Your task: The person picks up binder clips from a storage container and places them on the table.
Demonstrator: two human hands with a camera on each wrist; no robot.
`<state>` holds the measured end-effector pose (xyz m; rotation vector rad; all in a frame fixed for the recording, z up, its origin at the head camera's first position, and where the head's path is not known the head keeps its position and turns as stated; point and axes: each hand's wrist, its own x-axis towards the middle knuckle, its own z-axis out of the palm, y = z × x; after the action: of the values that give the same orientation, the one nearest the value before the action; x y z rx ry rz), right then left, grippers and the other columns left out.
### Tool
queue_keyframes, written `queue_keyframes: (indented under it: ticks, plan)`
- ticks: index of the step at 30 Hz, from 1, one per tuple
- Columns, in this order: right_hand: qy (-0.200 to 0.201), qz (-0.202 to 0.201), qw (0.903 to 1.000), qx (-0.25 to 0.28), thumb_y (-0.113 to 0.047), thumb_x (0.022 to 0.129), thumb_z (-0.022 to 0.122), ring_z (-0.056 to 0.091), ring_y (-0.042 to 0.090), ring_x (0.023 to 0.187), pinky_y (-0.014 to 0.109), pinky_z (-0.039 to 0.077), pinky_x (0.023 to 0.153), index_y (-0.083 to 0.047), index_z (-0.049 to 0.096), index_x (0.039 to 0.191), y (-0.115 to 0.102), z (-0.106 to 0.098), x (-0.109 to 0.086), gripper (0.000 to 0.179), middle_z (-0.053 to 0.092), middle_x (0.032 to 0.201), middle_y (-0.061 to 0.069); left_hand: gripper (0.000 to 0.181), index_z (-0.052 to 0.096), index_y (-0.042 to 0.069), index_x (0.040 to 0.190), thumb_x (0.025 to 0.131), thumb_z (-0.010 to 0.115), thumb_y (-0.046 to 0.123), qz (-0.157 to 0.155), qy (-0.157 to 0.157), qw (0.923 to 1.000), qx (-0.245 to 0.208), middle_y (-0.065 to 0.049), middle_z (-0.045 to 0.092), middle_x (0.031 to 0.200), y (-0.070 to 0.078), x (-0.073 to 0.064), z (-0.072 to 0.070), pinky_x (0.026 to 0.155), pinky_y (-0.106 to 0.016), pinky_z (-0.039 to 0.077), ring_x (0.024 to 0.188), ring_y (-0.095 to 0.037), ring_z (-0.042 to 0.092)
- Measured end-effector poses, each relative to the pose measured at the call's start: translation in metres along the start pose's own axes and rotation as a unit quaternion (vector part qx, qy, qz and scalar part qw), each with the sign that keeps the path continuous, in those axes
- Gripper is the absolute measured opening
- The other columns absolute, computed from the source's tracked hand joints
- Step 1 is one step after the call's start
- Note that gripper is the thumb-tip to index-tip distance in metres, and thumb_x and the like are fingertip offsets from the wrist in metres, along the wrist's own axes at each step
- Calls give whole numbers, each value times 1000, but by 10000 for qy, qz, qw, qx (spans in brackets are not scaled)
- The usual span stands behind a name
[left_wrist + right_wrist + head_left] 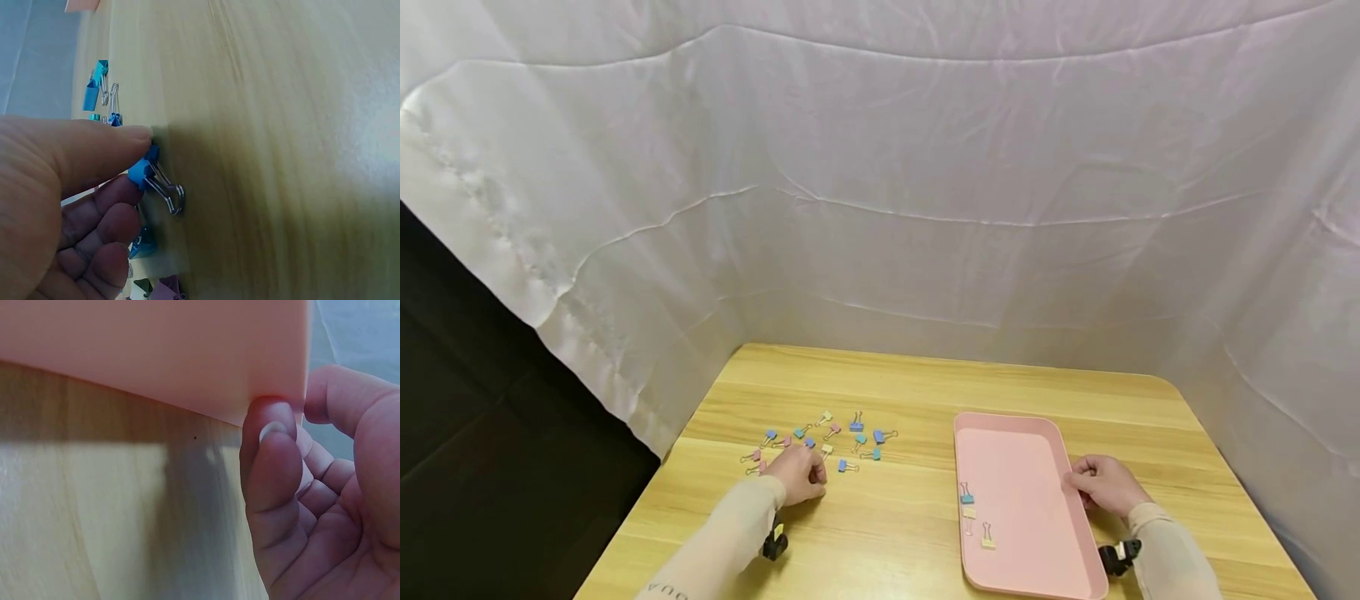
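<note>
My left hand (797,475) pinches a blue binder clip (141,172) between thumb and fingers, its wire handles pointing away from the palm in the left wrist view. From the head view that clip is hidden by the hand. Around and beyond this hand lie several loose binder clips in pink, yellow, teal and blue, such as a blue one (880,436) and a teal one (872,454). On the right, my right hand (1108,483) grips the right rim of a pink tray (1015,492), thumb on one side of the wall and fingers on the other.
Inside the tray, along its left side, are a teal binder clip (967,498) and two yellow ones, one of them nearer the middle (988,543). The wooden table (895,533) is bounded by a pale curtain (925,275) behind and at both sides.
</note>
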<state>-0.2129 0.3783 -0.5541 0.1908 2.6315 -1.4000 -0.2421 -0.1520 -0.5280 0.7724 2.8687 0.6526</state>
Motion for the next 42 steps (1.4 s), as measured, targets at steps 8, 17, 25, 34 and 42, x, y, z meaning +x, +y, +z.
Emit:
queue_keyframes:
  ticks: [8, 17, 25, 34, 42]
  plan:
    - [83, -107, 9998, -123, -12, 87, 66, 54, 18, 58, 28, 47, 51, 3, 60, 90, -4, 3, 0, 17, 56, 66, 5, 11, 66, 17, 77, 86, 71, 16, -84, 326, 9993, -173, 14, 56, 67, 9, -1, -4, 70, -31, 51, 60, -1, 50]
    - [63, -214, 9995, -204, -13, 88, 67, 53, 17, 56, 29, 47, 50, 1, 60, 90, -18, 15, 3, 16, 55, 64, 5, 7, 68, 12, 84, 91, 66, 15, 12, 251, 9960, -860, 11, 58, 70, 47, 9, 8, 58, -22, 46, 59, -2, 50]
    - [-15, -309, 9993, -231, -12, 87, 68, 54, 17, 55, 30, 47, 51, 0, 60, 87, -31, 31, 5, 14, 57, 63, 5, 15, 67, 17, 79, 93, 65, 22, 66, 195, 9919, -1250, 13, 55, 64, 76, 16, 31, 59, -23, 44, 57, -2, 48]
    - [-85, -377, 9992, -45, -11, 87, 68, 53, 16, 52, 28, 46, 49, -1, 61, 86, -47, 51, 7, 12, 57, 60, 5, 24, 68, 12, 78, 94, 62, 29, -249, 265, 9840, -1743, 6, 60, 63, 100, 21, 48, 55, -22, 44, 52, -5, 52]
    - [-267, -521, 9983, 75, -11, 87, 67, 53, 14, 50, 26, 46, 50, 1, 60, 86, -61, 63, 6, 14, 57, 58, 4, 27, 67, 11, 77, 94, 62, 31, -702, 264, 9719, -2229, -3, 63, 62, 100, 21, 59, 45, -25, 44, 44, -10, 55]
